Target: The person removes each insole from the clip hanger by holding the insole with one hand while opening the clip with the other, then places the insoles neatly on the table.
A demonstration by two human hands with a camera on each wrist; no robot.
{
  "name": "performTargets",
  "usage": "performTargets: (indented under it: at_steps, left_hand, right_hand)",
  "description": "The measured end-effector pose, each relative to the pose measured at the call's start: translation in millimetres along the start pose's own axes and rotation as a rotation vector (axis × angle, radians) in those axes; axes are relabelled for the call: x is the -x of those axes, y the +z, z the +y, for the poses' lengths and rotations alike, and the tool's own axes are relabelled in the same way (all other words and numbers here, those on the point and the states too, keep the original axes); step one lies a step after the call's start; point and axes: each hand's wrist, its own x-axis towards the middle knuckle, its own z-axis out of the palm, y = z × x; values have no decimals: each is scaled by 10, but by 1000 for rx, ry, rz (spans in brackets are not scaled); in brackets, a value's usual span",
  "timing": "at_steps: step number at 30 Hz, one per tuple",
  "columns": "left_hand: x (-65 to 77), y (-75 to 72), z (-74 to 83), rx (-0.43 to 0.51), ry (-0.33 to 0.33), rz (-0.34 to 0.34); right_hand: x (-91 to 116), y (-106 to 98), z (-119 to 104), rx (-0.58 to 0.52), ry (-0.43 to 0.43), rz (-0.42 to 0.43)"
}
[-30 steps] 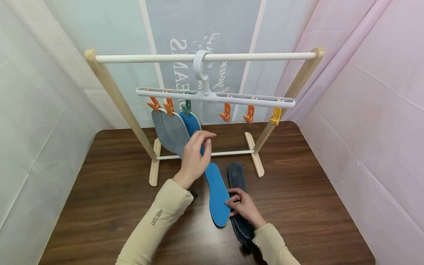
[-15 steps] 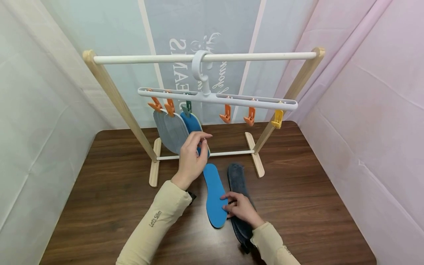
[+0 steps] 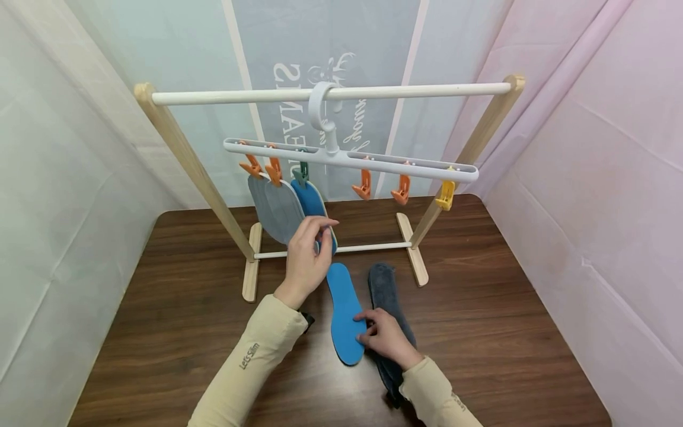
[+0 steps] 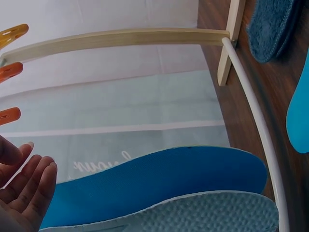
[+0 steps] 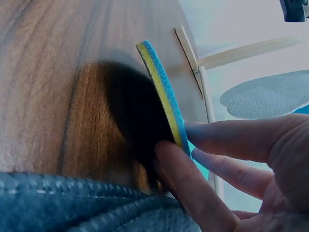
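Note:
My right hand point(image 3: 389, 338) pinches the right edge of a blue insole point(image 3: 344, 314) at its wide, near end. In the right wrist view this insole's edge point(image 5: 166, 96) has a blue and a yellow layer and is lifted off the table, with fingers on both faces. My left hand point(image 3: 305, 255) holds nothing, its fingers loosely bent, in front of a hanging blue insole point(image 3: 312, 201). Left of that one hang grey insoles point(image 3: 280, 207) in orange clips point(image 3: 274, 171); a dark green clip point(image 3: 301, 172) grips the blue one.
A light grey hanger point(image 3: 341, 157) hooks over the white rod point(image 3: 240, 96) of a wooden rack. Two orange clips and a yellow clip point(image 3: 446, 194) hang bare on its right half. Dark fuzzy insoles point(image 3: 386, 290) lie on the table under my right forearm.
My right hand and the blue insole have shifted slightly left, and its fingers reach further over the insole's top. My left hand has drifted a little left and down.

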Motion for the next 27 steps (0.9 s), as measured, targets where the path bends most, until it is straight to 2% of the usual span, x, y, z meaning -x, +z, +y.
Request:
performTargets:
  at_steps: [12,22,27]
  left_hand:
    - [-11,-12,-21,23,-3,17]
    - [-31,-51,-20,22,-17,29]
    - [-43,-78,-15,27,-1,47]
  right_hand:
    - [7,42,-49,157,-57,12]
    - [-1,56,-60,172,-59,2]
    - [-10,19,-86,184,-60,-25]
